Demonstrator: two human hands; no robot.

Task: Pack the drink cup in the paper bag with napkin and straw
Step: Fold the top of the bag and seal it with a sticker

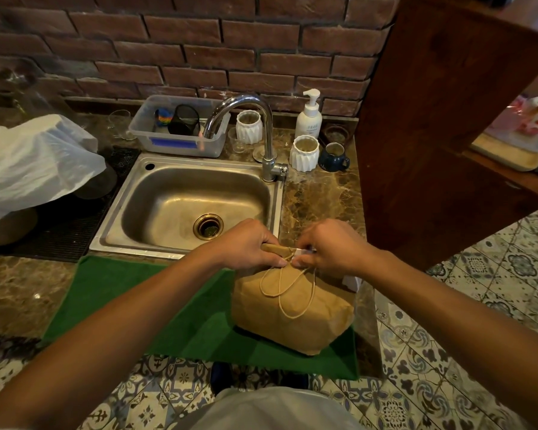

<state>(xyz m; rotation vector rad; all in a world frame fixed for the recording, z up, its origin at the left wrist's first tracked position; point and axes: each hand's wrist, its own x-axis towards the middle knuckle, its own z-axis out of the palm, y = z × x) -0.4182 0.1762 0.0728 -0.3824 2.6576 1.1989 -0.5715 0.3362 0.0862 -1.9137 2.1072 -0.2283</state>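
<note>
small grey print on white pump bottle (308, 117), too blurred to read

Dim warm indoor light, glare on the faucet (239, 113), wide-angle bending and blur toward the edges.

One paper bag (292, 308) at six o'clock, two hands, left (246, 245) and right (330, 247); two white ribbed jars (249, 127) (304, 152) at one o'clock, one pump bottle (308, 116), one blue mug (334, 157), one tub (177, 127) at twelve
</note>
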